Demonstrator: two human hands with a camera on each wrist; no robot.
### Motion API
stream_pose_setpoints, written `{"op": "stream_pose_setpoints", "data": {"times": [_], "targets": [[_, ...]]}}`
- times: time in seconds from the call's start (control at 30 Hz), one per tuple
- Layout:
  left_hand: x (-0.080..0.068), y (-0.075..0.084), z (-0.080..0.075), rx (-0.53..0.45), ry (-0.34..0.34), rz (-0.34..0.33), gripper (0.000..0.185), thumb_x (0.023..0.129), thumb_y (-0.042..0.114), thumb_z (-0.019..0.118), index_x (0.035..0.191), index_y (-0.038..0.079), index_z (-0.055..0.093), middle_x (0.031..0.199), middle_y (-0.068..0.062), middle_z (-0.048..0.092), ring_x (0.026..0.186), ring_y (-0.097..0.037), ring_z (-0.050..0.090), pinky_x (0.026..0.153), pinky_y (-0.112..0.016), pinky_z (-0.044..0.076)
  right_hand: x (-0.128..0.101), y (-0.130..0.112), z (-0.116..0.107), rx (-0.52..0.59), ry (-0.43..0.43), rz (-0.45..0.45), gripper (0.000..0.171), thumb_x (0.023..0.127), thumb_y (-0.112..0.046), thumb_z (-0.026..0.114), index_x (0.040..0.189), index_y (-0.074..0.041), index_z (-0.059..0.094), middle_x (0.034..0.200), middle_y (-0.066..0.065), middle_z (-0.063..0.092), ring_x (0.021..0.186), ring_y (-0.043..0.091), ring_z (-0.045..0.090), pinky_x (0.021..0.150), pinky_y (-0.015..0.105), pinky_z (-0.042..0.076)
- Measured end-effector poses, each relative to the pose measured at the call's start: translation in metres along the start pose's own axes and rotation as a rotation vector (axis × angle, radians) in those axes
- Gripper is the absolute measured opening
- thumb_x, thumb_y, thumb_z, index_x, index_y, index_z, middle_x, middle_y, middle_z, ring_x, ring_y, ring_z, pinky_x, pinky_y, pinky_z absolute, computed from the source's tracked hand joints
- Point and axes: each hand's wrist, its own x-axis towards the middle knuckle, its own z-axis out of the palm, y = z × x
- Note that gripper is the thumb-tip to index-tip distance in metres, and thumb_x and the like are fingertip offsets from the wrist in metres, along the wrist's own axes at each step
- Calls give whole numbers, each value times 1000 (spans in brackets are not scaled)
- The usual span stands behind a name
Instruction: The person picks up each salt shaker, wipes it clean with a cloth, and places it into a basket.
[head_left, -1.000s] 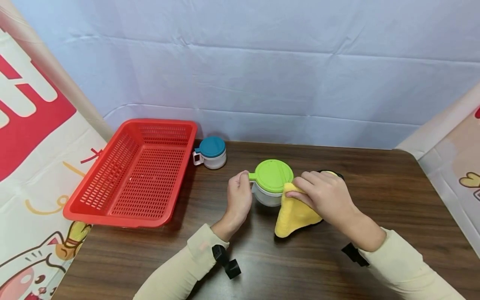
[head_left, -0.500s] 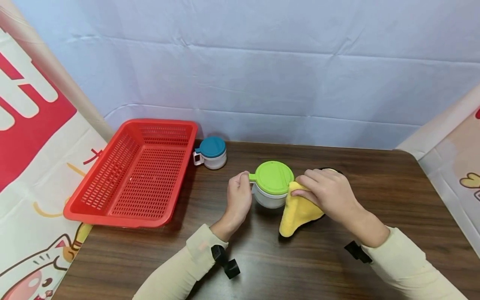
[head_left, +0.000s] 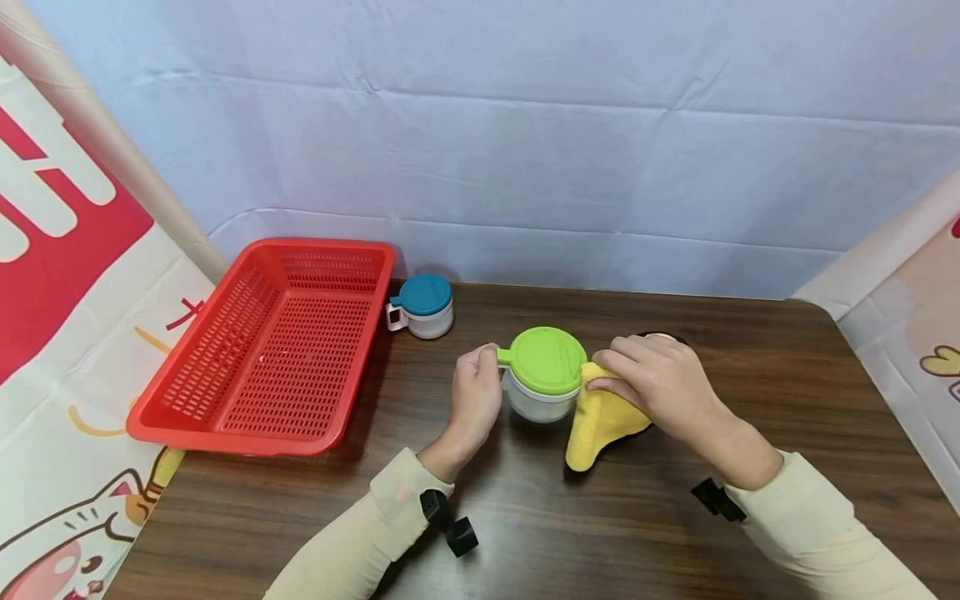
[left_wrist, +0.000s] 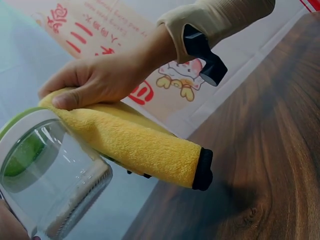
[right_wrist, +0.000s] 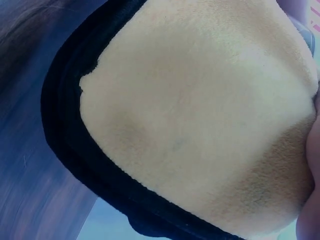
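Head view: at the frame's centre we see a clear jar (head_left: 536, 398) with a round green lid (head_left: 543, 359) standing on the dark wooden counter (head_left: 750, 358). The left hand (head_left: 475, 399) curls its fingers round the jar's handle side. The right hand (head_left: 656, 386) pinches a yellow cloth (head_left: 596, 421), black-edged, against the jar's right rim. At upper left sit a red basket (head_left: 270, 350) and a blue-lidded jar (head_left: 423, 306).
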Motion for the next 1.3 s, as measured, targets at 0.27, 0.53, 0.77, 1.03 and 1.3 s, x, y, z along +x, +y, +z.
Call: {"op": "stream_pose_setpoints", "data": {"times": [0.27,0.53,0.77,1.03,1.3], "targets": [[1,-1,-2,16,-16,-4,37,97,8,36,60,8,44,56,3,36,57,-13,33,56,-25,25,0,4,0,2,4,-23,46,102,-49,49,86,-9,65,71,-5,51,55,13,45,52,34,42],[1,0,-2,30,-4,-6,37,96,8,37,59,12,42,55,4,35,56,-12,33,55,-25,25,3,7,-2,-10,3,-55,43,104,-46,49,85,-10,63,70,-5,46,55,12,43,52,33,41],[0,0,-3,20,-5,-15,37,96,8,38,60,8,44,55,4,35,56,-13,33,55,-25,25,5,9,-2,-35,-10,-55,42,104,-45,48,85,-12,63,70,-5,46,55,14,45,52,34,41],[-1,-2,-2,4,7,-2,37,96,8,38,61,9,47,58,4,34,58,-12,32,55,-24,25,3,12,-3,-81,-65,17,42,104,-49,47,88,-14,64,70,-6,48,54,15,45,52,32,38],[-2,-3,0,-53,11,6,36,96,7,36,61,9,43,61,3,31,60,-12,29,57,-23,25,-1,16,-1,-140,-103,78,43,103,-52,45,91,-16,65,71,-6,52,54,16,47,50,31,37]]}}
